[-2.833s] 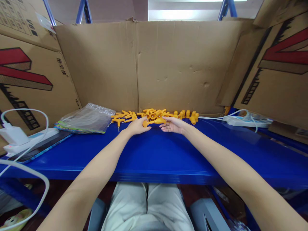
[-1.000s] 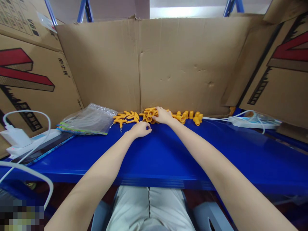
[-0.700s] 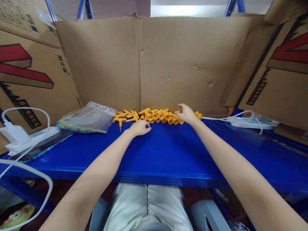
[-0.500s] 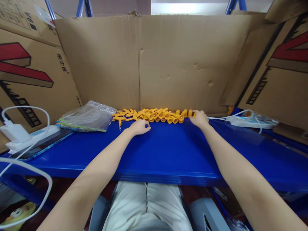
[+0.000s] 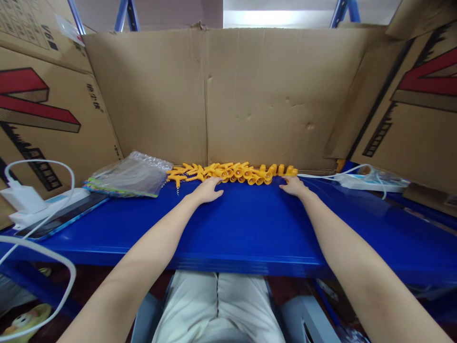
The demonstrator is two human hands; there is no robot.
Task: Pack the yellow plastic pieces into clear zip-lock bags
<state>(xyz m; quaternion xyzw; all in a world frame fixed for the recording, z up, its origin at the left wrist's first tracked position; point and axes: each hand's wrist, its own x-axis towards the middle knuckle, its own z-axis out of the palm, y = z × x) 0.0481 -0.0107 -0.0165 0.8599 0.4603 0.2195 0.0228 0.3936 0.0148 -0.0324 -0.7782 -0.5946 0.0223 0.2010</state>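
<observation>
Cones point(image 5: 247, 174) lie just in front of the cardboard point(image 5: 271, 100). We seem to be reaching: our left hand point(image 5: 207, 190) looks loose, our right hand point(image 5: 294, 186) meets caps point(image 5: 281, 169); we can't tell its grip. Next calls for gentle pinching.

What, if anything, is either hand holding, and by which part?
The left hand shows nothing held. The right hand is at the yellow pieces; whether it grips one cannot be told.

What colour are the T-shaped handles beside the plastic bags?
The T-shaped handles are orange-yellow, best seen in the head view.
</observation>
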